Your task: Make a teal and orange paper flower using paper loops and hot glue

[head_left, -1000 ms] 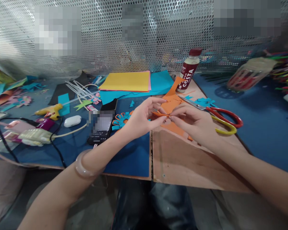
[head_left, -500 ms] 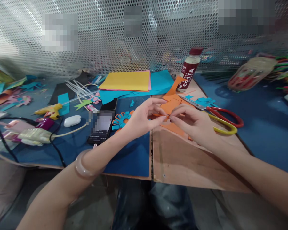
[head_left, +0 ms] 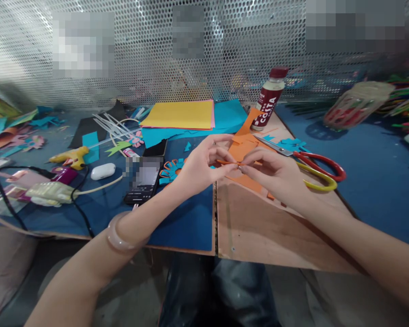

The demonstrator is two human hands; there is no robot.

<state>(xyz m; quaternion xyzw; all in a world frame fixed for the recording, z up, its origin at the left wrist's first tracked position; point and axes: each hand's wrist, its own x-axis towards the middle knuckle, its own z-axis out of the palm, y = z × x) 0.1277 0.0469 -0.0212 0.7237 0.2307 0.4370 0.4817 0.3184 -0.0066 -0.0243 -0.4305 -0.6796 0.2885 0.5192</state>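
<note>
Between my two hands is a small orange paper piece [head_left: 227,162], mostly hidden by the fingers. My left hand [head_left: 207,165] pinches its left part between thumb and fingers. On its right end, the thumb and fingertips of my right hand [head_left: 272,170] are closed, almost touching the left fingertips. Orange paper sheets [head_left: 242,150] lie on the table below and behind the hands. Just behind my left hand rests a blue and orange paper flower [head_left: 172,170], partly covered by the wrist. Scissors with red and yellow handles [head_left: 313,165] lie beyond my right hand.
A Costa bottle [head_left: 269,99] stands behind the orange paper. Yellow paper [head_left: 180,113] lies over blue sheets at the back. Left are a phone [head_left: 143,179], a white earbud case [head_left: 103,171], a yellow glue gun [head_left: 71,158] and a power strip [head_left: 51,193]. A clear jar [head_left: 356,106] lies tilted at right.
Both hands stay in nearly the same place. The fingertips have shifted slightly, and the orange piece now appears as a thin edge between them.
</note>
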